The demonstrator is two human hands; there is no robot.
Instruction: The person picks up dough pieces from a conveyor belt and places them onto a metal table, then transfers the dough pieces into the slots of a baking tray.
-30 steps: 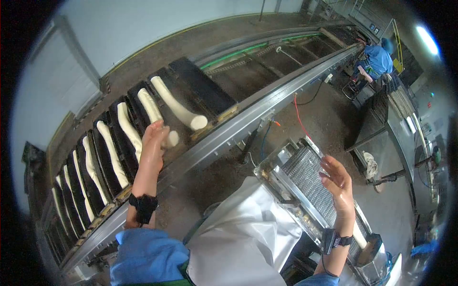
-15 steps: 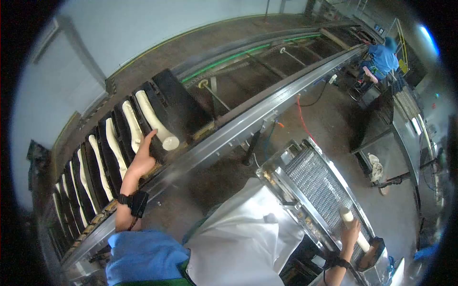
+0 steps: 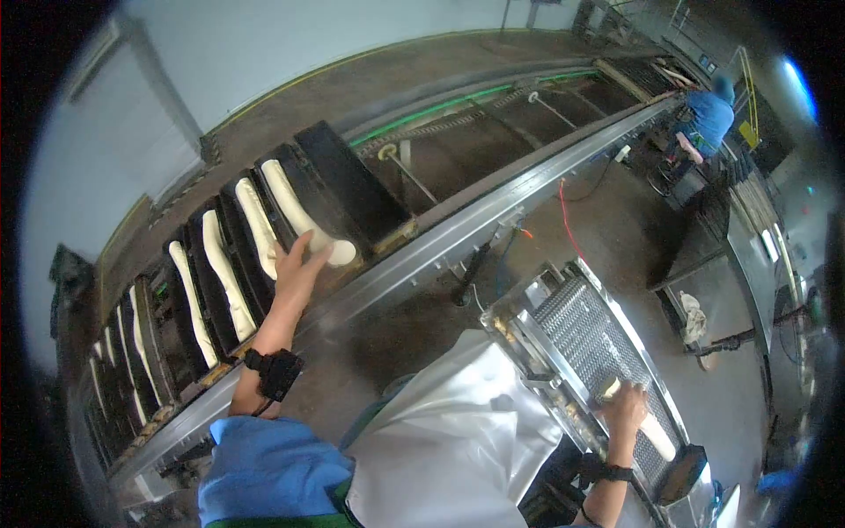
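Observation:
Long pale strips that look like dough lie in a row on black trays at the left. My left hand reaches over the two front strips with fingers spread. One finger rests at the lower end of the second strip, and the others are by the wide rounded end of the front strip. On the metal mesh belt at the right, my right hand is closed around a shorter pale dough roll. One end of that roll shows above the fingers.
A long steel rail runs beside the trays toward the back. A person in blue is at its far end. A red hose hangs below the rail, and a cloth hangs at the right.
My left hand has moved right and up, its fingers now spread wider at the strips' ends. My right hand has shifted slightly left with the roll. The trays appear shifted right.

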